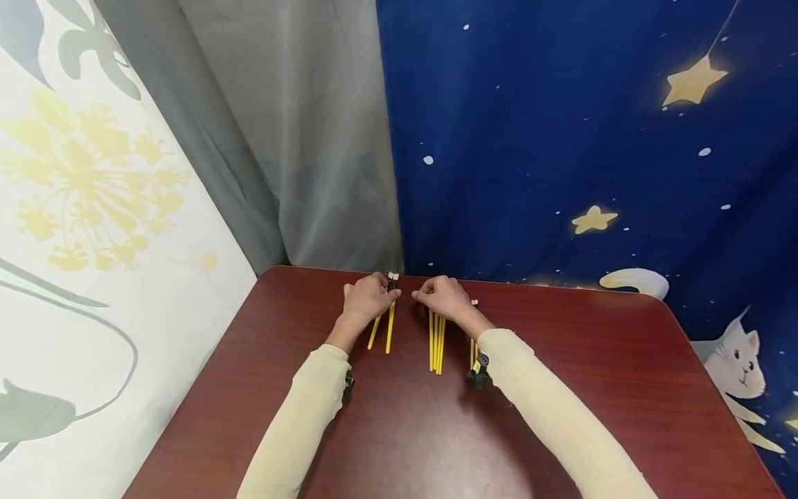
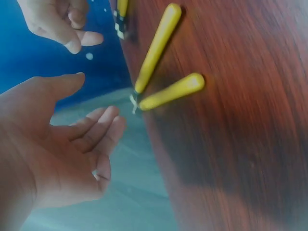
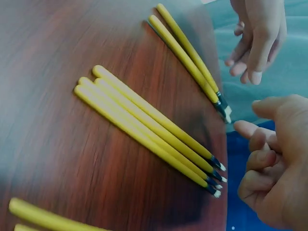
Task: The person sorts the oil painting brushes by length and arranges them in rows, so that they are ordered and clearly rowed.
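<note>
Yellow paintbrushes with black collars and white bristles lie in three groups, bristles toward the table's far edge. My left hand (image 1: 366, 298) is over the left pair of paintbrushes (image 1: 390, 329); in the left wrist view its fingers are relaxed and hold nothing. Close above the bristle ends of the middle group of several paintbrushes (image 3: 144, 130) is my right hand (image 3: 279, 159), its thumb and index finger apart, the other fingers loosely bent, nothing held. The right pair of paintbrushes (image 1: 473, 346) is partly hidden under the right forearm.
The dark red wooden table (image 1: 399, 423) ends just beyond the hands. Behind it hang a grey curtain (image 1: 337, 173) and a blue curtain (image 1: 536, 152) with stars. A white patterned surface (image 1: 93, 312) stands at the left. A small black camera (image 1: 478, 371) sits at the right wrist.
</note>
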The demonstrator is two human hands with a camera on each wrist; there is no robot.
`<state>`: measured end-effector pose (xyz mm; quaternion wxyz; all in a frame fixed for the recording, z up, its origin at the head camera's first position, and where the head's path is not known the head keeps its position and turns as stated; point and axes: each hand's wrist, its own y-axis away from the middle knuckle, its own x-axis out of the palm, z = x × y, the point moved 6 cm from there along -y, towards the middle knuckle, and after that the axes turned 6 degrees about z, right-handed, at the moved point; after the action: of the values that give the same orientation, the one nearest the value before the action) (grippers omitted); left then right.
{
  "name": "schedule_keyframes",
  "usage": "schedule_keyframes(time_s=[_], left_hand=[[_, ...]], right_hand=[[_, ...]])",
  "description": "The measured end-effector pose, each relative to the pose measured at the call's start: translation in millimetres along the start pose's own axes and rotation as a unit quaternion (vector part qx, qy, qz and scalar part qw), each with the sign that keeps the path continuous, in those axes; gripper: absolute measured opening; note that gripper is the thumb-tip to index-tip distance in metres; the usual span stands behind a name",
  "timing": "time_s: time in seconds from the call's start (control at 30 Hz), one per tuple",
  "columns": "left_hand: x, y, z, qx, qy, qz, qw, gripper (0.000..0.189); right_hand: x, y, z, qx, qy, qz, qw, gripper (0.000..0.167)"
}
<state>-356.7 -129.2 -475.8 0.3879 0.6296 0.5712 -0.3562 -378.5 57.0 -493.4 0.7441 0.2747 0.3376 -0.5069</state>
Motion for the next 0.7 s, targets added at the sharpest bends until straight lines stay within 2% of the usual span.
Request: schedule_keyframes(time_s=[0.2, 0.3, 0.47, 0.7], left_hand=[[8.6, 10.4, -19.2, 0.050, 0.023, -0.005, 0.9985, 0.039], [15.6, 16.2, -28.5, 0.055, 0.016, 0.009, 0.9983, 0.033], [30.8, 27.9, -41.4, 0.057, 0.004, 0.051, 0.9971, 0.025], [47.7, 37.6, -45.4, 0.064, -0.008, 0.070, 0.9955, 0.023]], right_hand=[[-11.0, 19.4, -6.2, 0.008, 0.029, -0.013, 0.9995, 0.020], [-14.1, 28.1, -12.5, 0.015, 0.034, -0.023, 0.9990, 0.016], [-14.5, 36.4, -26.5, 0.024, 0.024, -0.024, 0.9991, 0.007], [-7.0, 38.8, -34.5, 0.036, 0.021, -0.026, 0.9988, 0.007]])
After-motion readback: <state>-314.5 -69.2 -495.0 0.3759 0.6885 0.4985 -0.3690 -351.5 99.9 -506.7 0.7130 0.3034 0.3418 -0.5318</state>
